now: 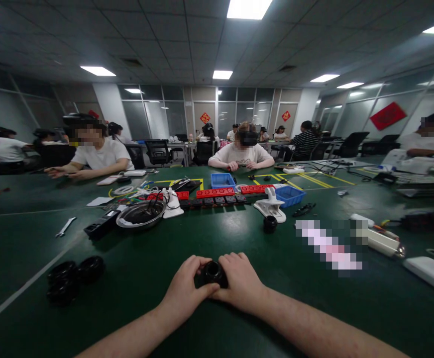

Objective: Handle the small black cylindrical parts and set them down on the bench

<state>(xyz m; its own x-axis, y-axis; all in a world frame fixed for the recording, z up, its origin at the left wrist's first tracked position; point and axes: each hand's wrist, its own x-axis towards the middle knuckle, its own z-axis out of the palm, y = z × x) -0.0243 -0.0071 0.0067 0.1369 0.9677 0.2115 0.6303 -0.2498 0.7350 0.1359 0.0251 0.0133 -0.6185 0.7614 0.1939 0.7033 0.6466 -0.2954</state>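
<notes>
Both of my hands are wrapped round a glossy black round part with a hole in its top (214, 271), low over the green table. My left hand (185, 284) grips its left side, with the thumb along the near edge. On the opposite side, my right hand (242, 283) closes over it and hides much of it. Similar black round parts (62, 272) sit in a group to the left. Another black round part (270, 223) stands farther off, beside a white clip-like stand (270, 203).
A wrench (65, 227), a black box (101, 223) and a metal bowl (141, 215) lie left. Red socket strips (216, 192) and blue bins (290, 196) cross the middle. At right are a white device (379, 241) and a white bar (431, 276). A person (241, 149) sits opposite.
</notes>
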